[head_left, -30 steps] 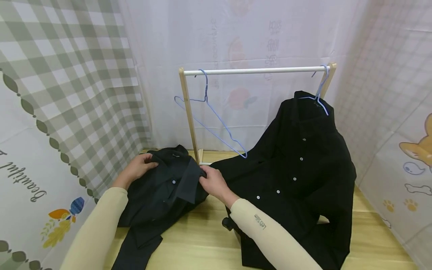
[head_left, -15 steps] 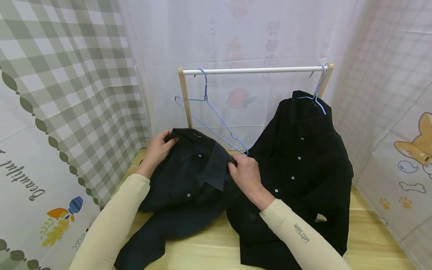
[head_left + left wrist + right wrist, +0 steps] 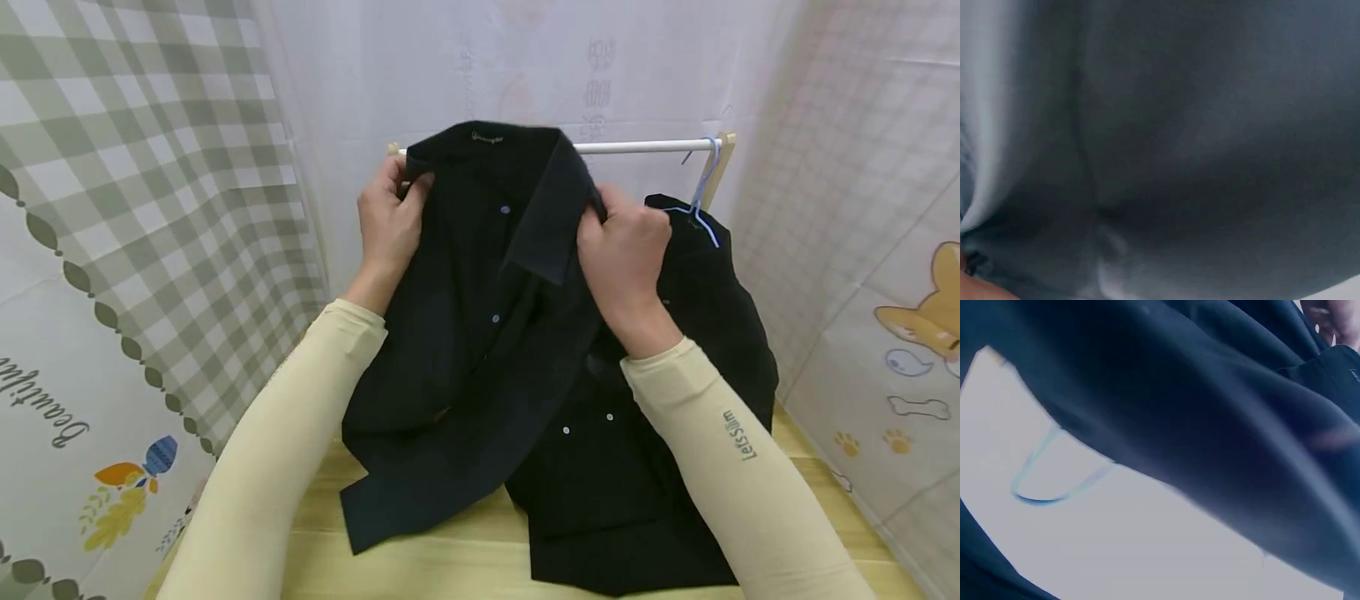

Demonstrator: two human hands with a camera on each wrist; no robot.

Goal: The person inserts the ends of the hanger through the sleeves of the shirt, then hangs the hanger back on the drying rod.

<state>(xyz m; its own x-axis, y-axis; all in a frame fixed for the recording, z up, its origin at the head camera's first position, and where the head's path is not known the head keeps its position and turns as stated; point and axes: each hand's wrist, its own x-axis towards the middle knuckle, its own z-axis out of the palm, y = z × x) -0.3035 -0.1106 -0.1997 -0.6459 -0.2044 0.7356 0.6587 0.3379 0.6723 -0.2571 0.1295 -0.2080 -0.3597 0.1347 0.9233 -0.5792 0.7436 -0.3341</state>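
A black button-up shirt hangs spread between both hands in the head view, its collar raised to about the rack bar's height and its front towards me. My left hand pinches the collar area at the left. The right hand grips the shirt at the other side, beside the folded collar flap. A sleeve trails down over the table. Dark cloth fills the left wrist view, with a bit of a finger in its lower left corner. In the right wrist view, a blue wire hanger shows partly below the cloth.
Behind the raised shirt stands a rack with a white bar and wooden posts. At its right end another black shirt hangs on a blue hanger, reaching down to the wooden table. Patterned curtains enclose the space.
Both hands have lifted the shirt up from the table, moving right and up to the rack. The raised shirt now covers the left hanger and left post in the head view.
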